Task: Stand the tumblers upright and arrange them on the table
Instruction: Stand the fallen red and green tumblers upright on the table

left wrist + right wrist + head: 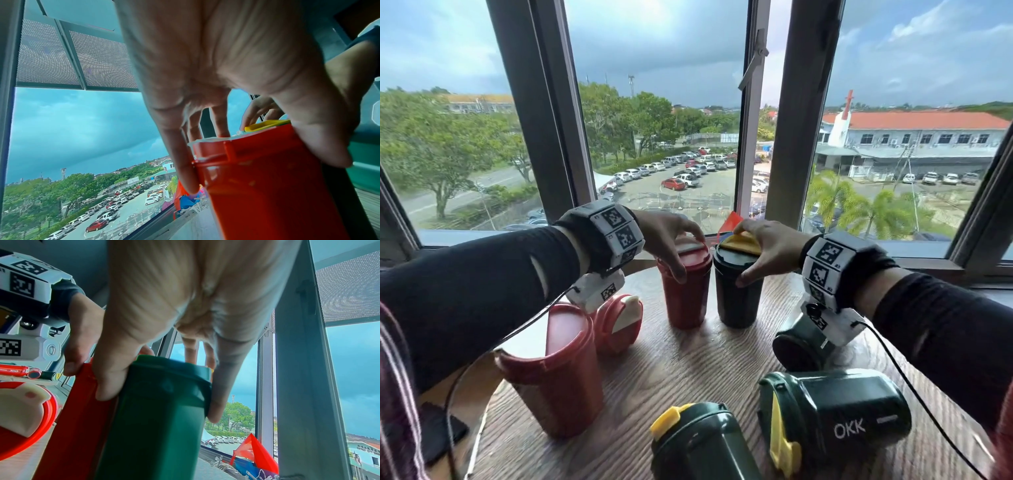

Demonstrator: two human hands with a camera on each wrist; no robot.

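Two tumblers stand upright side by side at the far edge of the round wooden table (688, 370): a red tumbler (685, 294) (267, 186) and a dark green tumbler (738, 294) (156, 418) with a yellow flap. My left hand (688, 255) (257, 154) grips the red one's lid from above, thumb on the near side. In the same way my right hand (743, 255) (162, 378) grips the green one's lid. Both bases are on the wood in the head view.
Two more red tumblers (561, 373) (619, 322) are at the left under my left wrist, the far one lying on its side. Three green tumblers lie on their sides at the right and front (801, 342) (835, 421) (702, 445). A window sill (482, 236) runs behind the table.
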